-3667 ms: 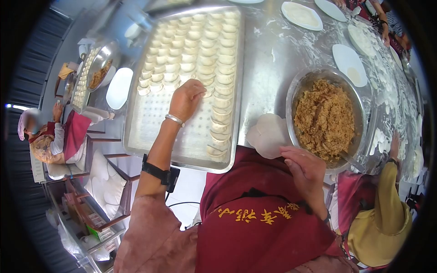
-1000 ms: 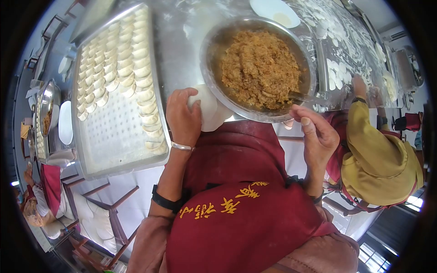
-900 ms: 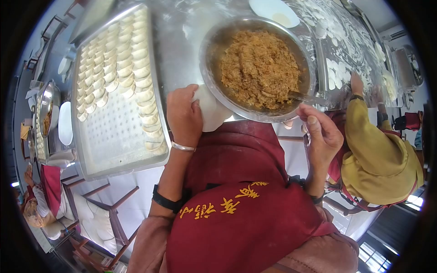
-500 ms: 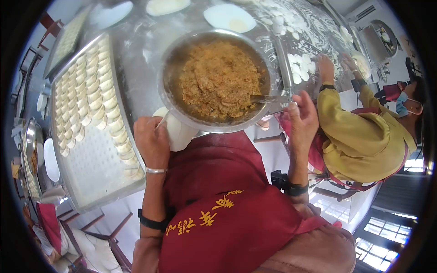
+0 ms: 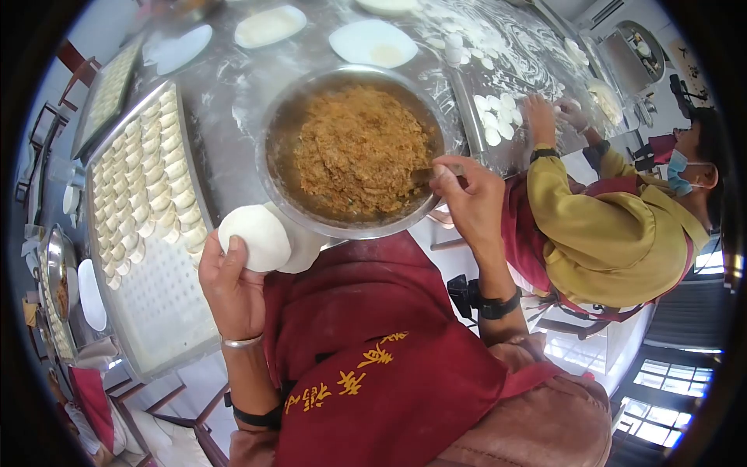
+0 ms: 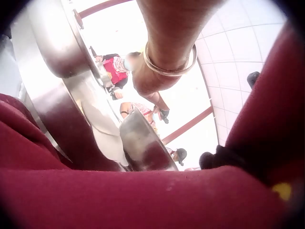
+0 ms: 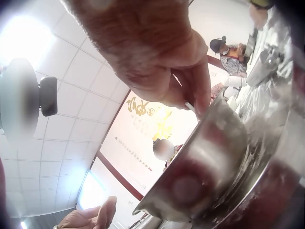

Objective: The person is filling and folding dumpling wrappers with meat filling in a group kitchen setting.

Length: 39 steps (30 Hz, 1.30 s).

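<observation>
In the head view my left hand holds a round white dumpling wrapper, thumb on top and fingers beneath. More wrappers lie just behind it, beside the steel bowl. Brown minced filling is heaped in that bowl. At the bowl's right rim, my right hand pinches the handle of a flat metal utensil whose far end is buried in the filling. The right wrist view shows thumb and fingers closed on this thin handle above the rim.
Left of the bowl stands a metal tray with rows of folded dumplings. White plates lie behind the bowl. On the right, a person in a yellow top works at the floured table near loose wrappers.
My left hand has left the tray, reached the wrappers by the bowl, and lifted one off to the left. My right hand has come to the bowl and taken hold of the utensil's handle.
</observation>
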{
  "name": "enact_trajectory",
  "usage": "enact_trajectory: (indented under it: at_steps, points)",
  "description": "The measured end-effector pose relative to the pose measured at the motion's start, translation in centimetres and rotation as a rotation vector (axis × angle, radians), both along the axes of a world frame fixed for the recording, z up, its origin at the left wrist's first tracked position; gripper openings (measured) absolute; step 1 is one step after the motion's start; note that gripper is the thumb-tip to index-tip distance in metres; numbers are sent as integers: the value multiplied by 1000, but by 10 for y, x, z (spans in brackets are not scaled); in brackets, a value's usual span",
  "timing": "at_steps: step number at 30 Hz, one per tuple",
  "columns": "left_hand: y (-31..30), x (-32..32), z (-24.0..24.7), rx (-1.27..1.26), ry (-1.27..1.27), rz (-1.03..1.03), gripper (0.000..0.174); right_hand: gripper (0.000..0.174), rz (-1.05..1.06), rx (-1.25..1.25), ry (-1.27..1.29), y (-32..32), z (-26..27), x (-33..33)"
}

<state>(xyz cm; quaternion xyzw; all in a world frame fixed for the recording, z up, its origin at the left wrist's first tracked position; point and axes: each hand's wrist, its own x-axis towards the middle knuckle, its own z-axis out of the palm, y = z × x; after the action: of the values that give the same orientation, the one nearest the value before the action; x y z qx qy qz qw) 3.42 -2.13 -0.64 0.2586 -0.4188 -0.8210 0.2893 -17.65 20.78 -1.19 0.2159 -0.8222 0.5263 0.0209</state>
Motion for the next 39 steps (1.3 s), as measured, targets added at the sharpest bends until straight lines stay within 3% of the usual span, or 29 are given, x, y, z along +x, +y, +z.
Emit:
enact_trajectory:
  at_steps: [5, 9, 12, 15, 21, 24, 27, 31, 35, 39]
  points:
    - [7, -5, -4, 205, 119, -151, 37, 14, -136, -188, -39, 29, 30, 21]
    - [16, -9, -15, 270, 127, -232, 39, 14, -16, -358, -3, 38, 40, 47]
    - [21, -11, -15, 271, 112, -274, 38, 14, 52, -175, 151, 29, 26, 43]
    - [23, -11, -14, 246, 102, -289, 37, 15, -37, -177, 132, 14, 6, 22]
    - [26, -4, -19, 261, 87, -272, 37, 17, -135, -360, -124, 1, -9, -25]
    - [22, -1, -27, 261, 104, -312, 39, 17, -157, -378, -91, 2, 8, -14]
    - [24, -3, -27, 279, 86, -284, 37, 18, -79, -452, -113, 15, 19, 10]
    - [32, -9, -21, 277, 43, -300, 34, 19, 19, -499, -327, 13, 15, 15]
    - [37, -9, -19, 263, 31, -327, 34, 19, -77, -415, -220, 9, -13, -27]
    - [36, -8, -17, 272, 30, -296, 35, 17, -126, -343, -108, 7, -4, -32]
